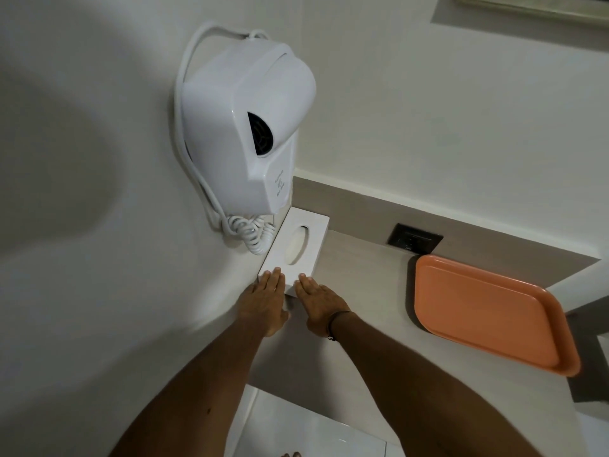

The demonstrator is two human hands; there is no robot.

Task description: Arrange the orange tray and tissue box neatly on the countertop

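Both my hands lie flat and spread, fingers straight, on the near end of the tissue box [294, 250]: left hand [265, 296] on its left near corner, right hand [318, 300] on its right near corner. Neither hand pinches or wraps the box — they press and push only.

The tissue box sits at the far left corner of the bench [362, 291], its long left side against the side wall, its far end close to the back upstand. The orange tray [487, 311] lies well apart from it, toward the right end of the bench, turned askew to the back edge, with its near right corner at or just over the front edge — I cannot tell which.

Risks noted:
- The coiled cord [253, 234] of the wall-mounted hair dryer [244, 127] hangs just beside the box's left side. A further push could trap the cord between box and wall, or skew the box.
- Flat palms give no hold; uneven pressure would swing the near end away from the wall.
- The tray is the larger concern. If it does overhang, a careless reach or sliding pull could tip it off the front edge.
- Squaring the tray toward the back edge could cover the wall socket [414, 242].
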